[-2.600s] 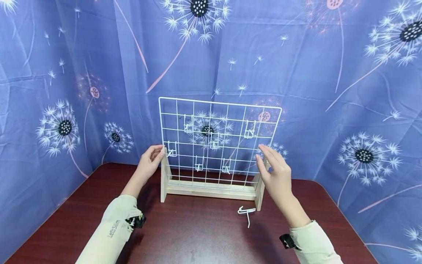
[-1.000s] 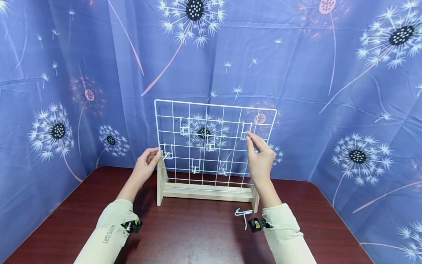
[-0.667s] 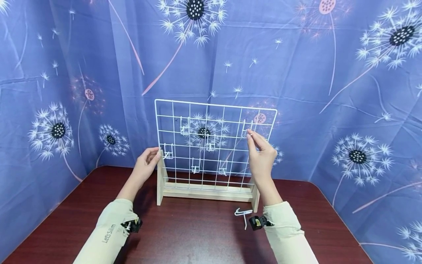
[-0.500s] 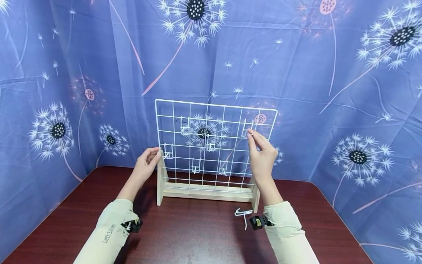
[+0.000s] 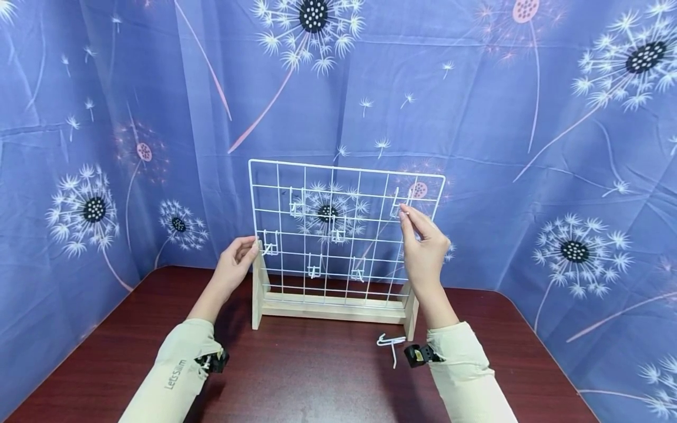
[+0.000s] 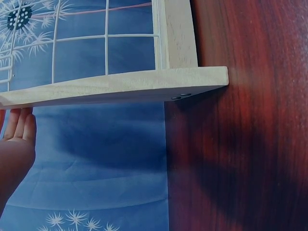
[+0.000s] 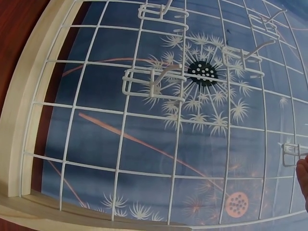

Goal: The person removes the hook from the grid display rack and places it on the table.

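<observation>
Reddish tabletop [image 5: 317, 376]; left hand [image 5: 235, 262] pinched on wooden stand [image 5: 257, 294], higher right hand [image 5: 425, 249] pinched on white hook [image 5: 395, 202].

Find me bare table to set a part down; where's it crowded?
The table is bare in front of the rack, between the left sleeve and the loose hook. Another free patch lies between the right sleeve and right-hand curtain. It's crowded by the rack's right foot, with hook and wrist camera nearby.

Smooth coated-metal grid [image 7: 125, 114] and hooks [image 7: 152, 84], matt wooden stand [image 5: 333, 310], glossy wood-grained tabletop [image 5: 317, 376], creased cloth backdrop [image 5: 476, 126].
</observation>
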The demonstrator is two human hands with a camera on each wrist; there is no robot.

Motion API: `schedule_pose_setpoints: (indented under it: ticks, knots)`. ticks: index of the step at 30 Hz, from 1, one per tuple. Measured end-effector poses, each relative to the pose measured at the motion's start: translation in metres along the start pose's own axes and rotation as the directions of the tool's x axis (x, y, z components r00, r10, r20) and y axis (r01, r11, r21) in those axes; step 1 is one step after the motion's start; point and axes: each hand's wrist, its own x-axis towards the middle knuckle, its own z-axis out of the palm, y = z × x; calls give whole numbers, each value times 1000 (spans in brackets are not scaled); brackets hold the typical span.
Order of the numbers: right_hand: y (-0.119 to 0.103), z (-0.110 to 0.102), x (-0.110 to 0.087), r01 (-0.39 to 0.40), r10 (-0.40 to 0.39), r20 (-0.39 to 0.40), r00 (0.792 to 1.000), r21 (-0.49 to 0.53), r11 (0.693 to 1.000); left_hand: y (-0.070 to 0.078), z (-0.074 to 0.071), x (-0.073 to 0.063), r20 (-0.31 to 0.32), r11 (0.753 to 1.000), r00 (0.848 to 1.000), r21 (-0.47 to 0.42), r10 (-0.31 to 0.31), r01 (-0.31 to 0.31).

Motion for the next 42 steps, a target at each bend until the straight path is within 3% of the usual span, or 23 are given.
schedule_pose_setpoints:
  ticks: [9,12,16,24,31,42]
  knots:
    - [-1,-3,1,33,-33,11,999,-21,999,-31,-1,12,-1,1000,1000,-6,-12,12]
    - [-3,-5,1,52,-51,9,999,-27,998,-28,-1,12,3,1000,1000,-12,-15,15]
    - [1,-7,0,77,-76,19,997,-34,996,-13,0,7,7,1000,1000,-7,-26,26]
    - [30,-12,-5,117,-116,44,992,-18,993,-24,-2,10,7,1000,1000,5,-1,1]
    - [35,-15,-8,150,-149,55,987,-17,989,-33,-3,14,12,1000,1000,3,-24,24]
    - [36,-22,-13,215,-211,93,973,-41,976,-31,-2,12,4,1000,1000,-4,-11,11]
